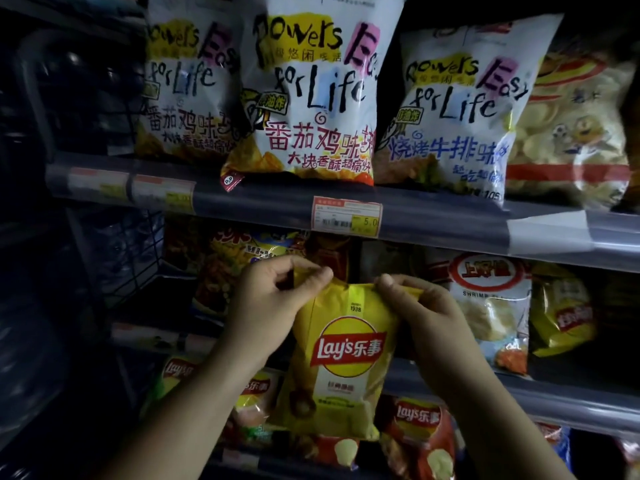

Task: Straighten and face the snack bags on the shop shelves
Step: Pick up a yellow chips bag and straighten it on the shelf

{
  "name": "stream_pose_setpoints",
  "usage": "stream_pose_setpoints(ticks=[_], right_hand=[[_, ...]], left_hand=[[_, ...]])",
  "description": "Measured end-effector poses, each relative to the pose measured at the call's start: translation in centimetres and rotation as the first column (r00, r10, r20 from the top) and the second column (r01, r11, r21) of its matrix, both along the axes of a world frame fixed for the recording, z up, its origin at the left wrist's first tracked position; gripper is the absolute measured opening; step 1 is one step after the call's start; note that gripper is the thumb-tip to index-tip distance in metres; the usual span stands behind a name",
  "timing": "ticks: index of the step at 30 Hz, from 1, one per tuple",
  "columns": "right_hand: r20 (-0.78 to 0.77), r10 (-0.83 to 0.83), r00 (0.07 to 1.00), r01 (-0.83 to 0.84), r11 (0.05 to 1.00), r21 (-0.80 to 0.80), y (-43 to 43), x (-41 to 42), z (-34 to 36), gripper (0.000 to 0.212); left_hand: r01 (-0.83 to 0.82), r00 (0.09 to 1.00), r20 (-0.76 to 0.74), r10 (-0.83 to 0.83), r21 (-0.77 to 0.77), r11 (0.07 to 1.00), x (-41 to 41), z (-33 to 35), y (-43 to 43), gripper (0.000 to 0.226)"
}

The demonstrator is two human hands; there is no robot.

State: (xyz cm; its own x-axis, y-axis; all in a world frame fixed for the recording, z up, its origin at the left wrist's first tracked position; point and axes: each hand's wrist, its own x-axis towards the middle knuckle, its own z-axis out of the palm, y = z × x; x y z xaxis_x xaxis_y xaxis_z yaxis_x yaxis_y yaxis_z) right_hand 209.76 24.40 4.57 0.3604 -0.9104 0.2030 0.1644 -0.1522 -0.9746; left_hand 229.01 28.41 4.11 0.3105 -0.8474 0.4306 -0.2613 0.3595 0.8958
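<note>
Hands first: my left hand (273,303) pinches the top left corner of the yellow crisp bag (346,348) between thumb and fingers, and my right hand (415,306) pinches the top right corner the same way. The bag hangs from those two corners in front of the shelves. Its top is level with the middle row and its bottom edge covers part of the bags on the row below.

To do this well, I think I should keep both corners at one height so the seam stays level. I would then land the bottom edge on the shelf rail (540,393) side before letting the top go. I should slide it in beside the shrimp chip bag (491,306) without squashing either. A light pinch is enough, since a harder pull may crease the seal.

The bag is glossy yellow, puffed with air and upright. Its red banner logo faces me squarely. The top seam puckers slightly between my thumbs.
</note>
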Motion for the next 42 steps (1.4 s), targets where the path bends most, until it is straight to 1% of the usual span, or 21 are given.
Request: stream_pose_setpoints(ticks=[3,9,13,14,17,19,21,22,23,24,25,26,28,29,30,31,32,34,36,38,42], right_hand=[[-0.011,0.014,1.000,-0.015,0.999,-0.031,-0.2,-0.6,0.1,0.026],[-0.013,0.064,0.998,-0.063,0.997,0.050,-1.1,-1.4,0.2,0.030],[-0.047,0.037,0.998,-0.031,0.992,0.119,-1.5,-2.4,-1.0,0.035],[-0.069,0.062,0.996,-0.052,0.989,0.140,-1.4,-2.6,-1.7,0.040],[-0.183,0.224,0.957,-0.192,0.965,0.179,-0.2,-2.6,-3.2,0.071],[-0.216,0.201,0.955,-0.170,0.973,0.154,-0.1,-2.5,-3.4,0.068],[-0.214,0.126,0.969,-0.102,0.987,0.122,-0.6,-2.5,-2.8,0.059],[-0.196,0.084,0.977,-0.064,0.992,0.105,-1.1,-2.5,-2.5,0.055],[-0.178,0.048,0.983,-0.033,0.996,0.088,-1.3,-2.4,-2.1,0.051],[-0.168,0.010,0.986,0.001,0.998,0.066,-1.7,-2.1,-1.7,0.050],[-0.165,-0.027,0.986,0.034,0.999,0.039,-2.0,-1.6,-1.3,0.051],[-0.167,-0.072,0.983,0.075,0.997,0.011,-2.3,-1.1,-0.9,0.054],[-0.169,-0.152,0.974,0.148,0.988,-0.034,-3.1,-0.2,-0.3,0.065],[-0.173,-0.178,0.969,0.171,0.984,-0.053,-3.5,0.1,-0.2,0.073],[-0.186,-0.198,0.962,0.188,0.980,-0.072,-3.7,0.3,-0.2,0.081],[-0.220,-0.227,0.949,0.211,0.973,-0.093,-3.8,0.4,-0.6,0.086],[-0.268,-0.261,0.927,0.239,0.965,-0.111,-3.9,0.4,-1.2,0.084],[-0.358,-0.313,0.880,0.289,0.950,-0.121,-3.9,0.4,-2.5,0.064],[-0.426,-0.299,0.854,0.279,0.954,-0.111,-3.9,0.5,-3.6,0.046],[-0.464,-0.262,0.846,0.246,0.964,-0.095,-4.1,0.6,-4.4,0.036],[-0.479,-0.258,0.839,0.235,0.966,-0.109,-4.2,0.7,-4.7,0.037]], left_hand=[[0.033,0.999,0.002,-0.033,-0.005,0.999,0.5,0.1,-0.3,0.018],[0.180,0.941,-0.304,-0.147,0.083,0.980,0.0,-0.5,-1.4,0.026],[0.134,0.943,-0.315,-0.102,0.079,0.988,-0.6,-1.2,-1.7,0.025],[0.104,0.945,-0.320,-0.074,0.078,0.992,-0.8,-1.2,-1.7,0.024],[0.066,0.944,-0.326,-0.040,0.069,0.995,-1.0,-1.4,-2.2,0.023],[0.078,0.929,-0.368,-0.039,0.090,0.993,-0.8,-1.1,-2.4,0.026],[0.086,0.879,-0.475,-0.037,0.082,0.993,-0.5,-1.0,-2.6,0.029],[0.061,0.874,-0.486,-0.011,0.088,0.994,-0.4,-1.2,-2.6,0.026],[0.006,0.908,-0.416,0.048,0.127,0.992,-0.2,-1.6,-2.7,0.021],[-0.037,0.952,-0.290,0.093,0.192,0.981,-0.1,-2.0,-2.5,0.024],[-0.032,0.983,-0.167,0.077,0.260,0.965,-0.3,-2.4,-2.2,0.032],[0.025,0.995,-0.095,0.007,0.335,0.942,-0.6,-2.5,-1.9,0.045],[0.101,0.995,-0.038,-0.094,0.420,0.902,-1.2,-2.9,-2.0,0.086],[0.076,0.996,0.001,-0.085,0.431,0.899,-1.5,-3.0,-2.4,0.099],[0.032,0.999,0.018,-0.043,0.422,0.906,-1.4,-3.1,-3.1,0.103],[-0.012,1.000,0.028,0.001,0.409,0.912,-1.7,-3.0,-3.7,0.100],[-0.046,0.999,0.026,0.039,0.403,0.914,-1.7,-3.2,-4.4,0.094],[-0.027,1.000,0.006,0.027,0.389,0.921,-1.6,-3.8,-5.6,0.074],[-0.041,0.994,0.108,-0.001,0.389,0.920,-1.4,-5.0,-6.6,0.037],[-0.072,0.980,0.201,-0.005,0.371,0.926,-1.1,-6.2,-7.3,0.020],[-0.134,0.945,0.325,0.025,0.319,0.938,-1.1,-6.2,-7.5,0.035]])
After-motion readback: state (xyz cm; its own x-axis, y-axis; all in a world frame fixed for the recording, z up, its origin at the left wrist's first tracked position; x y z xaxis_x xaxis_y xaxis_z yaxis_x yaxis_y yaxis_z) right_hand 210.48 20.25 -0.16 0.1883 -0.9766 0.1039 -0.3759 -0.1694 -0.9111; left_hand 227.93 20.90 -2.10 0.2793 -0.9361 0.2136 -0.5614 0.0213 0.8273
